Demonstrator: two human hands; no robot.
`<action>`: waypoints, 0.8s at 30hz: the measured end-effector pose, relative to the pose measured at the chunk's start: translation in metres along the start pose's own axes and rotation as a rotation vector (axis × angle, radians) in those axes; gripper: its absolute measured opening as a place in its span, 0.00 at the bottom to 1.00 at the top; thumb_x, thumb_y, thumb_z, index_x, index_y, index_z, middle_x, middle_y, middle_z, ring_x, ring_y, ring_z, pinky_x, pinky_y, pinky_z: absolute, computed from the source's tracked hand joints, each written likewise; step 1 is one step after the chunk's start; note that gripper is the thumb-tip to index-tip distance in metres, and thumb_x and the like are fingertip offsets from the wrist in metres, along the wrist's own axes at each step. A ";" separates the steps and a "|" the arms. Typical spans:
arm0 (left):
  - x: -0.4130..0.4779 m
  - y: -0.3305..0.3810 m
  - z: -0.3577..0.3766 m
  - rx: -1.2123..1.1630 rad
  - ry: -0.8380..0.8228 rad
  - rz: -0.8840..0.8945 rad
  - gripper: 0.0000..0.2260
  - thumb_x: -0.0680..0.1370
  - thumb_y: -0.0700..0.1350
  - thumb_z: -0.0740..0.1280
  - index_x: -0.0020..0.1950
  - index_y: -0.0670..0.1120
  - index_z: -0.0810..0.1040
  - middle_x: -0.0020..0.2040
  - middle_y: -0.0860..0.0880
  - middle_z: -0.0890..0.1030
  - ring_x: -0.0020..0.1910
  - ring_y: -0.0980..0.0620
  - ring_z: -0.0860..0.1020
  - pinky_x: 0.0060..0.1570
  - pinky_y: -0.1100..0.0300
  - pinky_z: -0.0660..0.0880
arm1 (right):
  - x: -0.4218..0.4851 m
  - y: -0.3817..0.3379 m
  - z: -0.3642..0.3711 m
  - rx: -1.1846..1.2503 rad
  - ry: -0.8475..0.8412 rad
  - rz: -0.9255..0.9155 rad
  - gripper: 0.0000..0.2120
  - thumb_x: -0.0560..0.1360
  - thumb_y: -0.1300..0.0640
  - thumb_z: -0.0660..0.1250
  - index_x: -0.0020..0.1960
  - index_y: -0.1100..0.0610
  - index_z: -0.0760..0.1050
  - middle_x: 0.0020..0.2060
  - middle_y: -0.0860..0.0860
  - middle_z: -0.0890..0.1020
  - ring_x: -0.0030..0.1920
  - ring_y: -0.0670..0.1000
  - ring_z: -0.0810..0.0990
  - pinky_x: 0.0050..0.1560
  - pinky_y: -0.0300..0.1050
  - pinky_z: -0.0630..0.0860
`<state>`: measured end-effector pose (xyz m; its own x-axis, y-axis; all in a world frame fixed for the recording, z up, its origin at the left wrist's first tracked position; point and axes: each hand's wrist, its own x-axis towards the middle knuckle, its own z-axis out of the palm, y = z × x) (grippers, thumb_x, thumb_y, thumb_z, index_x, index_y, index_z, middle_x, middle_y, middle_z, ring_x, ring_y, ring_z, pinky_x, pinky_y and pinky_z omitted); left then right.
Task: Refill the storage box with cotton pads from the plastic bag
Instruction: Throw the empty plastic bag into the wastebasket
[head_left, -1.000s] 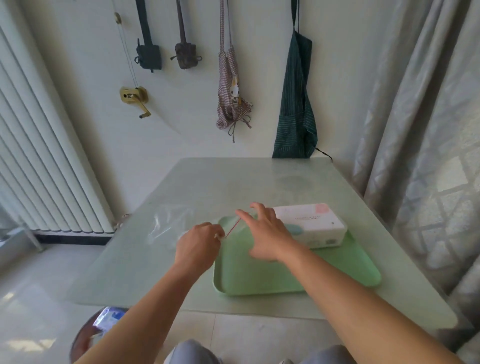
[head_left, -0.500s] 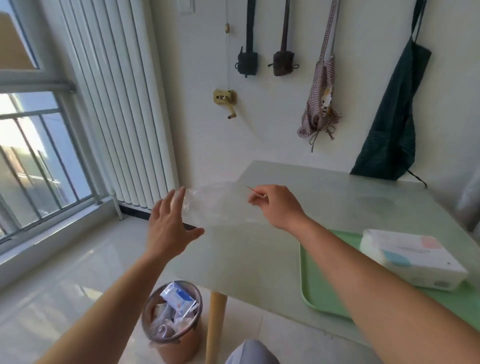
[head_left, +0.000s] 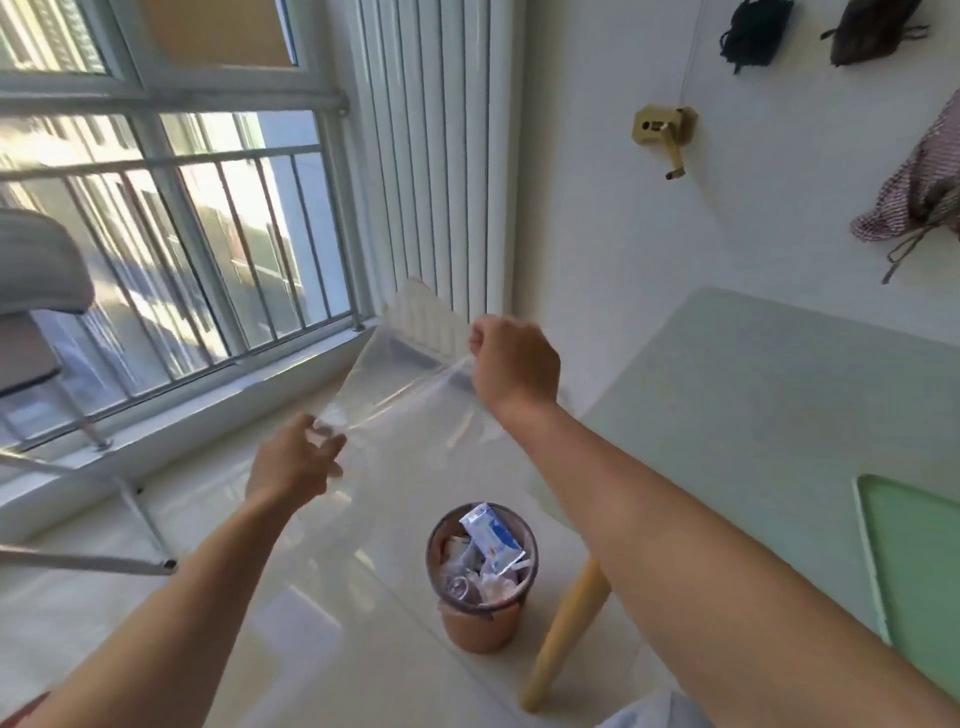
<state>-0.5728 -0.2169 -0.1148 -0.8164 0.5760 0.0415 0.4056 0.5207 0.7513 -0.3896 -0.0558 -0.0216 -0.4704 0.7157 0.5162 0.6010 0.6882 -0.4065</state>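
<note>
A clear, empty-looking plastic bag (head_left: 402, 364) is stretched in the air to the left of the table, above the floor. My left hand (head_left: 293, 460) pinches its lower corner. My right hand (head_left: 511, 366) is closed on its upper right edge. The storage box is out of view. Only a corner of the green tray (head_left: 914, 561) shows at the right edge, on the table.
A brown waste bin (head_left: 480, 577) full of wrappers stands on the floor below the bag, beside the table's yellow leg (head_left: 563, 634). The glass table (head_left: 769, 415) runs to the right. A window with bars and a metal chair frame (head_left: 78, 558) are on the left.
My view has swung left, away from the tray and box, to the floor and bin. Both hands lifted the bag off the table and carried it out over the floor above the bin.
</note>
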 end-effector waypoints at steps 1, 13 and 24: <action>-0.001 -0.015 0.001 -0.027 0.002 -0.029 0.04 0.78 0.46 0.67 0.52 0.50 0.74 0.29 0.49 0.83 0.21 0.49 0.76 0.28 0.61 0.74 | -0.005 -0.015 0.022 -0.009 -0.023 -0.040 0.16 0.73 0.68 0.60 0.53 0.54 0.78 0.47 0.53 0.81 0.51 0.58 0.77 0.42 0.47 0.73; 0.005 -0.082 0.105 -0.551 -0.180 -0.489 0.09 0.81 0.42 0.59 0.53 0.45 0.78 0.39 0.42 0.81 0.22 0.54 0.68 0.23 0.66 0.60 | -0.110 0.031 0.172 0.218 -0.516 0.419 0.14 0.77 0.50 0.62 0.61 0.54 0.69 0.62 0.54 0.68 0.52 0.54 0.70 0.49 0.44 0.68; 0.028 -0.138 0.227 -0.344 -0.310 -0.534 0.32 0.67 0.48 0.80 0.65 0.48 0.67 0.52 0.43 0.81 0.47 0.44 0.82 0.46 0.50 0.81 | -0.148 0.150 0.264 0.424 -0.547 0.946 0.12 0.73 0.61 0.68 0.54 0.52 0.71 0.51 0.53 0.80 0.47 0.55 0.79 0.48 0.47 0.78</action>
<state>-0.5584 -0.1299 -0.3665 -0.6919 0.4771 -0.5418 -0.2122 0.5829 0.7843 -0.4005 -0.0272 -0.3575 -0.2287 0.8484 -0.4775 0.6456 -0.2349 -0.7267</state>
